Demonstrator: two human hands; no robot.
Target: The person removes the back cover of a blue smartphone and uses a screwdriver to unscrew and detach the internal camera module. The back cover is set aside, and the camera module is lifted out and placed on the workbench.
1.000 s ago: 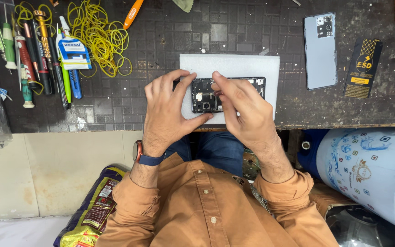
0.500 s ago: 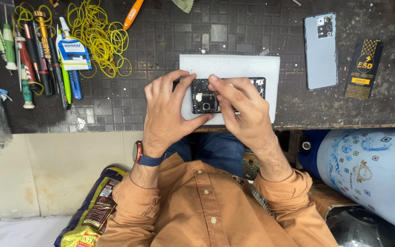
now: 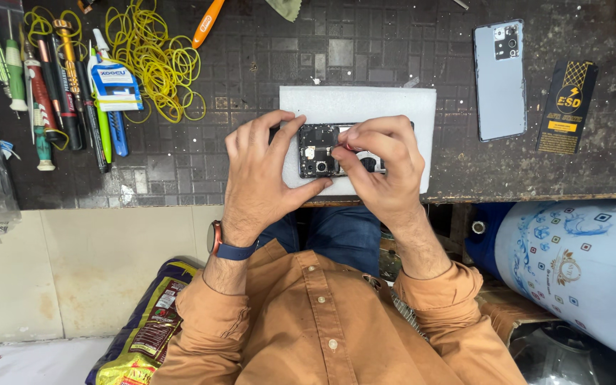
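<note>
Left hand [image 3: 262, 171] clamped on the near end of the opened phone [image 3: 322, 151], thumb under its lower edge. Right hand [image 3: 383, 167] pinched together over the exposed interior; fingertips shifted slightly left since half a second ago, now nearer the camera module, suggesting fine work on a small part, itself too small to make out. Phone flat on white foam pad [image 3: 393, 103], near table [image 3: 286, 57] front edge. Open room behind the pad; tools [image 3: 51, 85], yellow rubber bands [image 3: 155, 60] well left; back cover [image 3: 499, 78] right.

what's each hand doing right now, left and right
Left hand: fingers curled around the end of the opened phone, gripping it on the white pad.
Right hand: fingertips pinched on the phone's inside; what they hold cannot be told.
</note>
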